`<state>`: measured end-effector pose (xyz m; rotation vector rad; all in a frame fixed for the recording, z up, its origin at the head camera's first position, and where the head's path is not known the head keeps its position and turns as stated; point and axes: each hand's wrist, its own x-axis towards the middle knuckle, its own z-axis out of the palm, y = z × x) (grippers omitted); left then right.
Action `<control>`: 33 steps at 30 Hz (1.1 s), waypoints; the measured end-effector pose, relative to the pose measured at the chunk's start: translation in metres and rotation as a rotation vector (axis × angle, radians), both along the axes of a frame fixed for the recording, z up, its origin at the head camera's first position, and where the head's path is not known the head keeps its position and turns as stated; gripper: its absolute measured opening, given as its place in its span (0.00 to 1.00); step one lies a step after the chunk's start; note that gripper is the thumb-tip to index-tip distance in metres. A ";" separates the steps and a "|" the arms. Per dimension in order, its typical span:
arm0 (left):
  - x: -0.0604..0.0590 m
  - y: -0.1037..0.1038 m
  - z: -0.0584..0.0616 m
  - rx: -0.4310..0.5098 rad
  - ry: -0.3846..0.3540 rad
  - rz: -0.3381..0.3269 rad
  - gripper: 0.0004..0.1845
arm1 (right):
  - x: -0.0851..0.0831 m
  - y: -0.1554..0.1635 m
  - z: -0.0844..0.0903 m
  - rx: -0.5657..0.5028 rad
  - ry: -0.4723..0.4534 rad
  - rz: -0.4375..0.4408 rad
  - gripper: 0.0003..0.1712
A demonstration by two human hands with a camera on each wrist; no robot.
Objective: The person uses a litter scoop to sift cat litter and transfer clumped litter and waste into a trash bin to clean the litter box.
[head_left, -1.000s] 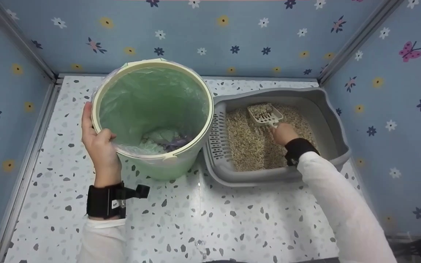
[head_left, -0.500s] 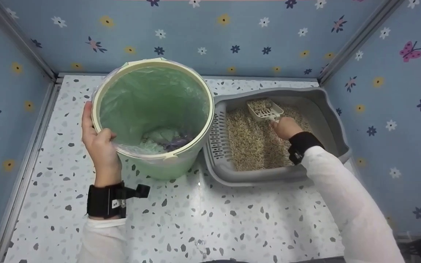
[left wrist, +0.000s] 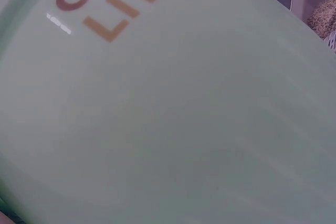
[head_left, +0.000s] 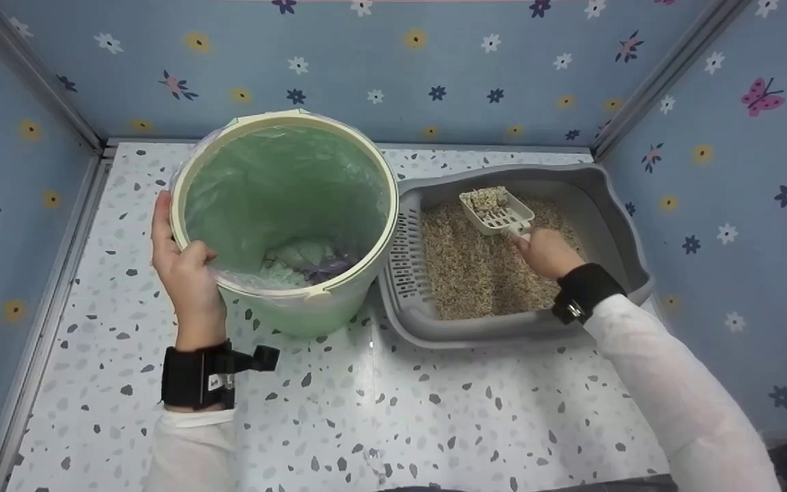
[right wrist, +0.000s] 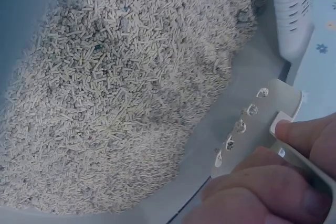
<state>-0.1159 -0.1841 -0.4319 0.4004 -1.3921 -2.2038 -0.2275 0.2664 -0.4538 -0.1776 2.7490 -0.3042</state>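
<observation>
From overhead, the whole scene is laid out on the speckled worktop [head_left: 393, 410]: a pale green bin [head_left: 284, 219] lined with a thin green bag stands on the left, and a grey litter tray [head_left: 612, 198] filled with pale pellets [head_left: 482, 266] sits touching it on the right. The left hand [head_left: 185, 270] grips the near left rim of the bin, thumb hooked over the edge onto the liner, fingers wrapped round the outside. The left wrist view gives none of that; it is filled by the bin's smooth green wall [left wrist: 168, 129] at very close range, with part of some orange lettering near the top and a sliver of the tray at the far right. The right hand [head_left: 547, 251] is over the tray, closed round the handle of a white slotted scoop [head_left: 496, 208], which is raised above the pellets at the tray's far end with a small heap of litter lying in it. The right wrist view adds what the head view cannot: thumb and fingers [right wrist: 304, 135] pinching the scoop's flat handle [right wrist: 252, 129], the row of small holes in it, and the separate pellets [right wrist: 121, 87] banked against the tray wall. The scoop is well to the right of the bin, the two hands far apart.
</observation>
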 end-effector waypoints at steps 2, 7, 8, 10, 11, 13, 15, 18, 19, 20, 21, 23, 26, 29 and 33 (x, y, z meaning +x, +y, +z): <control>0.000 0.000 0.000 -0.003 -0.002 0.001 0.48 | 0.007 0.002 0.000 -0.019 0.026 -0.006 0.23; 0.001 -0.001 0.000 0.000 -0.004 0.004 0.48 | 0.026 0.006 -0.007 -0.090 0.122 -0.019 0.26; 0.001 -0.001 0.000 0.000 -0.003 0.005 0.48 | 0.030 0.006 -0.009 -0.108 0.140 -0.027 0.26; 0.001 -0.001 0.001 0.011 -0.001 0.004 0.48 | 0.036 0.007 -0.015 -0.138 0.200 -0.032 0.24; 0.001 -0.001 0.001 0.012 -0.002 0.004 0.48 | 0.039 0.008 -0.017 -0.146 0.227 -0.034 0.23; 0.001 -0.001 0.001 0.016 -0.006 0.004 0.48 | 0.044 0.008 -0.022 -0.154 0.292 -0.036 0.22; 0.001 -0.001 0.002 0.021 -0.007 0.004 0.48 | 0.048 0.008 -0.025 -0.158 0.354 -0.032 0.22; 0.001 -0.002 0.002 0.009 -0.006 0.007 0.48 | 0.050 0.009 -0.028 -0.174 0.412 -0.030 0.21; 0.001 -0.002 0.001 0.008 -0.004 0.007 0.48 | 0.050 0.009 -0.028 -0.180 0.422 -0.032 0.21; 0.001 -0.002 0.001 0.006 -0.001 0.008 0.48 | 0.050 0.009 -0.028 -0.184 0.430 -0.036 0.21; 0.001 -0.002 0.001 0.009 0.001 0.008 0.48 | 0.050 0.009 -0.028 -0.187 0.438 -0.038 0.20; 0.001 -0.001 0.001 0.012 0.001 0.010 0.48 | 0.050 0.009 -0.028 -0.194 0.447 -0.050 0.20; 0.000 -0.001 0.000 0.007 0.006 0.011 0.48 | 0.050 0.009 -0.026 -0.195 0.466 -0.062 0.20; 0.000 0.000 -0.001 -0.012 0.014 0.012 0.48 | 0.050 0.010 -0.026 -0.195 0.494 -0.074 0.21; -0.001 0.001 -0.003 -0.025 0.012 0.009 0.48 | 0.050 0.012 -0.026 -0.205 0.522 -0.102 0.21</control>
